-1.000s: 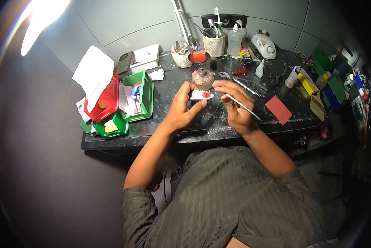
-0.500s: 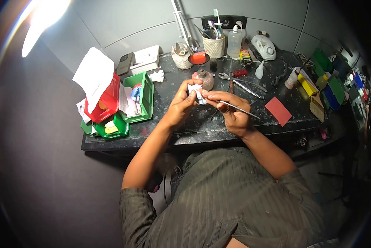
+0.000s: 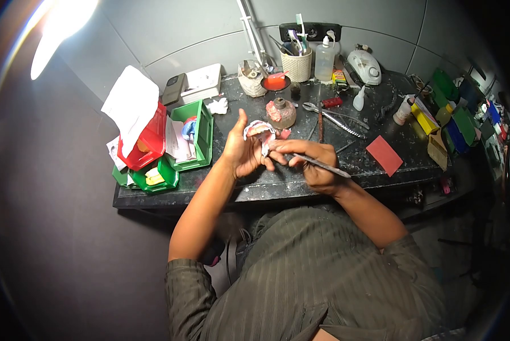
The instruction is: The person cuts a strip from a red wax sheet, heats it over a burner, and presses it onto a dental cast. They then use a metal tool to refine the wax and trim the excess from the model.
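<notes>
A horseshoe-shaped white and pink dental cast (image 3: 259, 128) rests on the fingers of my left hand (image 3: 239, 150), whose thumb points up, away from the cast. My right hand (image 3: 318, 166) holds a slim metal wax spatula (image 3: 333, 168) slanting down to the right. The right fingertips are at the cast's right edge, where they hide part of it. Just behind the hands stands a glass spirit burner (image 3: 283, 115) with pink wax stuck to it. A small pink scrap (image 3: 285, 133) lies beside the cast.
On the black bench are a brown-handled tool (image 3: 321, 126), metal pliers (image 3: 337, 120) and a pink wax sheet (image 3: 384, 156). Green bins (image 3: 205, 133) and a red bin (image 3: 152, 142) are on the left. A dish of red wax (image 3: 276, 83) and a brush cup (image 3: 296, 64) stand behind.
The cast has turned so its curved shape shows, and it sits slightly lower and further left. My left thumb has lifted off it. Both hands have moved down a little.
</notes>
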### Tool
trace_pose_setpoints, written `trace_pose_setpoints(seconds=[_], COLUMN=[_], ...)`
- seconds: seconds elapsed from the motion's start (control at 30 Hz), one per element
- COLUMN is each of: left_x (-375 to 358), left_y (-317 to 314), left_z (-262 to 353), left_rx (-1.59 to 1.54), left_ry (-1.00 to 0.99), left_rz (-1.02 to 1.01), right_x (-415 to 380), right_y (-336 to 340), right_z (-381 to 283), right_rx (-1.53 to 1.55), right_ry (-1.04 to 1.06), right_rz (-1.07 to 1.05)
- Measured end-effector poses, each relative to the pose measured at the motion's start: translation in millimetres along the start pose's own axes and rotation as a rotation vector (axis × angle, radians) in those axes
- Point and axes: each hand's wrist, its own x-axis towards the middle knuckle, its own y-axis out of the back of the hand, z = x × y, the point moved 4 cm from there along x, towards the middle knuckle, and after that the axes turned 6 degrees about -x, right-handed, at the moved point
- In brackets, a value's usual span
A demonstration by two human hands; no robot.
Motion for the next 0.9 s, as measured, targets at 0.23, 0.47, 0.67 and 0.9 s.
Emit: trace_pose_setpoints(seconds=[0.23, 0.47, 0.67, 0.9], left_x=[-7, -10, -13, -11], left_y=[-18, -24, -21, -20], left_z=[7, 1, -1, -2], left_rx=[0.035, 0.303, 0.557, 0.571], left_ry=[-0.098, -0.142, -0.129, -0.182], left_rz=[0.080, 0.054, 0.133, 0.103], right_x=[-3, 4, 4, 3], right_y=[7, 11, 8, 6], right_z=[6, -9, -7, -7], right_rx=[-0.038, -0.277, -0.317, -0.319], right_ry=[-0.141, -0.009, 0.032, 0.021], right_rz=[0.281, 0.302, 0.256, 0.263])
